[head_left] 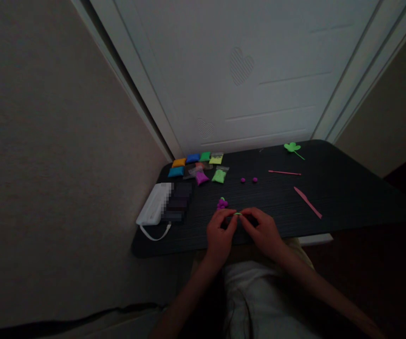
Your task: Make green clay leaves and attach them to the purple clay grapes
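Between the fingertips of both hands is a small strip of green clay (237, 213). My left hand (220, 231) pinches its left end, and my right hand (262, 230) pinches the other end. Just beyond the left fingers lies a cluster of purple clay balls (222, 204) with a bit of green at its top; its lower part is hidden by the hand. Two loose purple clay balls, a left one (243, 180) and a right one (255, 180), rest farther back on the dark table (259, 197).
Clay packets in several colours, including a purple one (201, 177) and a light green one (219, 175), lie at the back left. A white device (154, 205) with a cable sits at left. Toward the right are a pink stick (284, 173), a pink knife (307, 202) and a green clay clover (292, 148).
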### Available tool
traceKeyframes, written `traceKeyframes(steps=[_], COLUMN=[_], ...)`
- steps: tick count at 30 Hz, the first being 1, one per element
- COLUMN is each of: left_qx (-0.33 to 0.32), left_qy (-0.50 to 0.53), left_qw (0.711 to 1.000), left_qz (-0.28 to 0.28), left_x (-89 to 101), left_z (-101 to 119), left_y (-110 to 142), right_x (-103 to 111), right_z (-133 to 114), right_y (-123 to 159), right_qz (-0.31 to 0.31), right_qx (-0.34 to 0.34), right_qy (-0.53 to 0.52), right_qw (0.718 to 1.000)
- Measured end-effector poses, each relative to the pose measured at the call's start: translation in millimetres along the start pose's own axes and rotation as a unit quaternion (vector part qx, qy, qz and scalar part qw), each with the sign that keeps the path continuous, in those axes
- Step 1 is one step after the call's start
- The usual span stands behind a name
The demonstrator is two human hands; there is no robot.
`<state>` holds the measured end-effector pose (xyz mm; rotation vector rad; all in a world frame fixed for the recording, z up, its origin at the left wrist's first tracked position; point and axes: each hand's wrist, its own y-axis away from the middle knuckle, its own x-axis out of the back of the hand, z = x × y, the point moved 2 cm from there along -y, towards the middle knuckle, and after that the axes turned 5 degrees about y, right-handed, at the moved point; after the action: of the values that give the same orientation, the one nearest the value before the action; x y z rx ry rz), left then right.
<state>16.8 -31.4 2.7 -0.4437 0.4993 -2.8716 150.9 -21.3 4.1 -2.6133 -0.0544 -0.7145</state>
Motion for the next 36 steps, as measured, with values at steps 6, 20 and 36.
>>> traceKeyframes(steps=[6, 20, 36], left_qx=[-0.009, -0.035, 0.005], left_qy=[0.006, 0.003, -0.428], left_qw=[1.000, 0.999, 0.903], left_qz=[-0.008, -0.042, 0.026], left_x=[-0.3, -1.3, 128.2], left_z=[1, 0, -44], left_y=[-1, -2, -98], right_x=[0, -3, -5], right_z=[0, -1, -5], right_y=[0, -1, -2], right_qz=[-0.007, -0.033, -0.065], right_qx=[-0.002, -0.022, -0.074], right_qy=[-0.002, -0.010, -0.049], right_qw=[1.000, 0.999, 0.994])
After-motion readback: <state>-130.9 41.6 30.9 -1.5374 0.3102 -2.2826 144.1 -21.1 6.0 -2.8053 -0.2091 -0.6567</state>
